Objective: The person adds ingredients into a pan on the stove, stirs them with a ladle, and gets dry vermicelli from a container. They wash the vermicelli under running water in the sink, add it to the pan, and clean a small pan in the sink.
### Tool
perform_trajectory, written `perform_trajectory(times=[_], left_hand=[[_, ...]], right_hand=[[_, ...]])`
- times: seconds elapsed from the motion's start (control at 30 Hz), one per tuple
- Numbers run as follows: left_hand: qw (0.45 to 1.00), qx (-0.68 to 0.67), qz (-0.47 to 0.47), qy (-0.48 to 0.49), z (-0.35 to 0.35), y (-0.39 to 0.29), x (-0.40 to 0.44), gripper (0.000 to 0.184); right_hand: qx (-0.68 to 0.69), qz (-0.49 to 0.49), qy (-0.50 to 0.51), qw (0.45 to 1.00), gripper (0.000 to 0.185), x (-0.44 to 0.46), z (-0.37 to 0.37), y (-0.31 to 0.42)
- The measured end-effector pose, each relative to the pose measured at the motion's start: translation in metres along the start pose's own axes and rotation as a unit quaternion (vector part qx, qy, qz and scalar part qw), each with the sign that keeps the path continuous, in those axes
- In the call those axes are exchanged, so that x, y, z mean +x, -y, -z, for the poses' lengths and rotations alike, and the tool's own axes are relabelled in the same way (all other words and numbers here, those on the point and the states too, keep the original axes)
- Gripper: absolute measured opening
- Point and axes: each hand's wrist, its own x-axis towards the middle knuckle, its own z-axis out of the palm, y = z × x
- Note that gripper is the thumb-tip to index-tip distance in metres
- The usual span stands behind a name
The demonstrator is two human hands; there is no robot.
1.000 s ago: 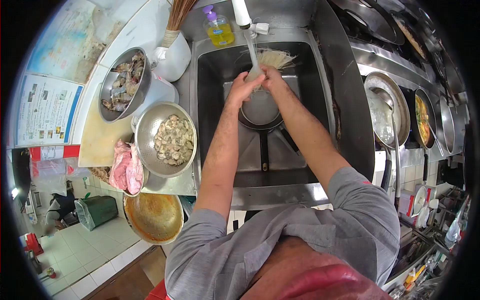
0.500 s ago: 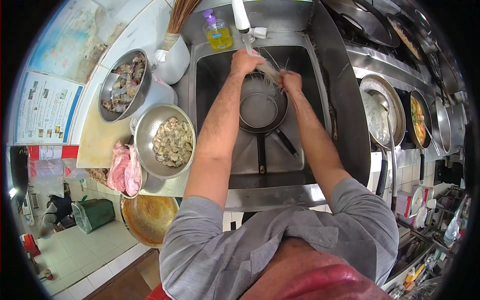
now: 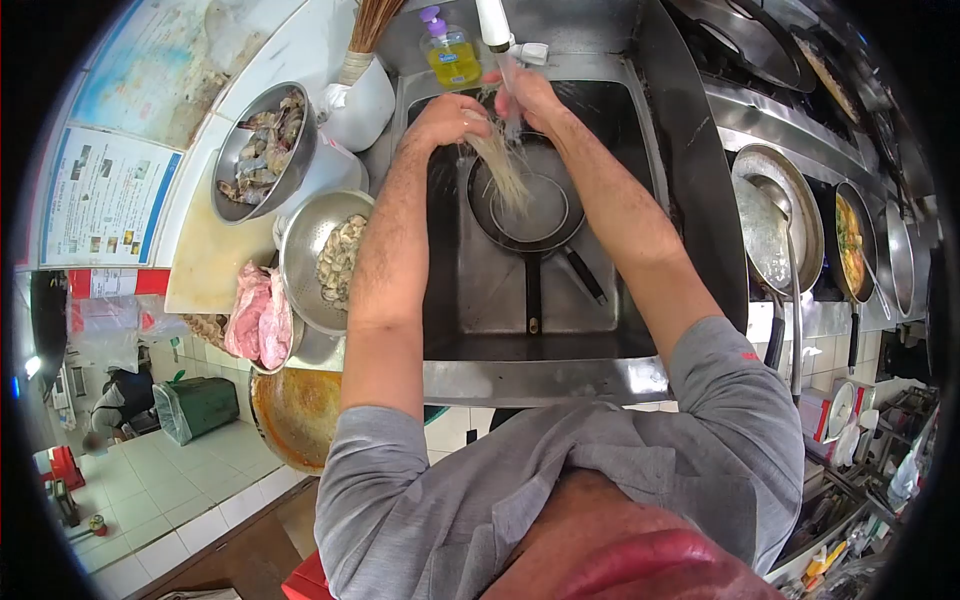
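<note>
Thin pale strands in a loose bundle [image 3: 503, 180] hang from my left hand [image 3: 448, 120], whose fingers are closed around the upper end. Its loose ends fan out over a round strainer [image 3: 545, 208] resting in a dark frying pan [image 3: 480, 205] in the sink. What kind of strands they are, I cannot make out. My right hand [image 3: 532, 100] is in the running water under the white tap [image 3: 492, 25], beside the bundle. Its fingers are apart and bent, partly covered by the stream. A second black handle [image 3: 585, 275] sticks out from beneath the pan.
Left of the sink [image 3: 470, 330] stand a bowl of shrimp [image 3: 265, 150], a colander [image 3: 300, 275] with oysters and raw meat [image 3: 258, 318]. Behind are a soap bottle [image 3: 452, 55] and a bamboo brush [image 3: 372, 35]. On the right, pans [image 3: 812, 180] sit beyond the metal partition [image 3: 705, 200].
The bundle was stretched between both hands; now it hangs down from my left hand. My left hand moved left, and my right hand came up and left into the water stream.
</note>
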Motion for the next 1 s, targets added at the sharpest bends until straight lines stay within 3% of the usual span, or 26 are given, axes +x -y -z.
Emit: perform_trajectory(times=[0.03, 0.1, 0.13, 0.17, 0.23, 0.27, 0.4, 0.53, 0.6, 0.67, 0.8, 0.83, 0.9, 0.97, 1.0], left_hand=[[1.000, 0.000, -0.001, 0.000, -0.005, 0.001, 0.006, 0.040], [0.997, -0.024, -0.029, -0.068, -0.021, 0.002, 0.022, 0.038], [0.993, -0.009, -0.062, -0.101, -0.030, 0.003, 0.033, 0.038], [0.993, -0.011, -0.066, -0.100, -0.040, 0.004, 0.043, 0.038], [0.994, -0.022, -0.026, -0.101, -0.053, -0.007, 0.053, 0.042], [0.987, -0.022, -0.081, -0.138, -0.058, -0.010, 0.054, 0.042], [0.982, -0.064, -0.078, -0.160, -0.056, -0.017, 0.055, 0.036], [0.970, -0.172, -0.007, -0.172, -0.033, -0.012, 0.027, 0.031], [0.958, -0.205, 0.036, -0.197, -0.024, -0.008, 0.005, 0.029], [0.928, -0.284, 0.042, -0.236, -0.021, 0.005, -0.007, 0.029], [0.923, -0.274, 0.045, -0.266, -0.014, 0.001, -0.052, 0.031], [0.923, -0.272, 0.045, -0.269, -0.016, 0.003, -0.062, 0.031], [0.920, -0.242, 0.054, -0.302, -0.020, 0.007, -0.084, 0.030], [0.916, -0.241, 0.071, -0.312, -0.025, -0.001, -0.114, 0.031], [0.912, -0.242, 0.087, -0.321, -0.028, -0.005, -0.130, 0.033]], right_hand=[[0.000, 0.001, -0.001, 1.000, 0.025, 0.002, 0.002, 0.000], [-0.044, 0.107, -0.121, 0.986, 0.032, 0.008, 0.007, 0.002], [-0.134, 0.155, -0.156, 0.966, 0.043, 0.008, 0.016, 0.001], [-0.137, 0.156, -0.159, 0.965, 0.043, 0.009, 0.025, 0.001], [-0.344, 0.226, -0.222, 0.884, 0.044, 0.016, 0.048, -0.006], [-0.344, 0.196, -0.215, 0.893, 0.041, 0.017, 0.058, -0.005], [-0.306, 0.170, -0.272, 0.896, 0.032, 0.041, 0.086, -0.015], [-0.220, 0.103, -0.241, 0.940, 0.035, 0.045, 0.084, -0.015], [-0.431, 0.179, -0.276, 0.840, 0.040, 0.055, 0.079, -0.027], [-0.438, 0.192, -0.249, 0.842, 0.045, 0.065, 0.074, -0.034], [-0.438, 0.253, -0.244, 0.827, 0.051, 0.094, 0.086, -0.048], [-0.435, 0.256, -0.243, 0.828, 0.051, 0.098, 0.090, -0.047], [-0.371, 0.187, -0.212, 0.885, 0.050, 0.108, 0.096, -0.043], [-0.308, 0.204, -0.236, 0.899, 0.042, 0.127, 0.104, -0.045], [-0.202, 0.074, -0.194, 0.957, 0.039, 0.132, 0.108, -0.034]])
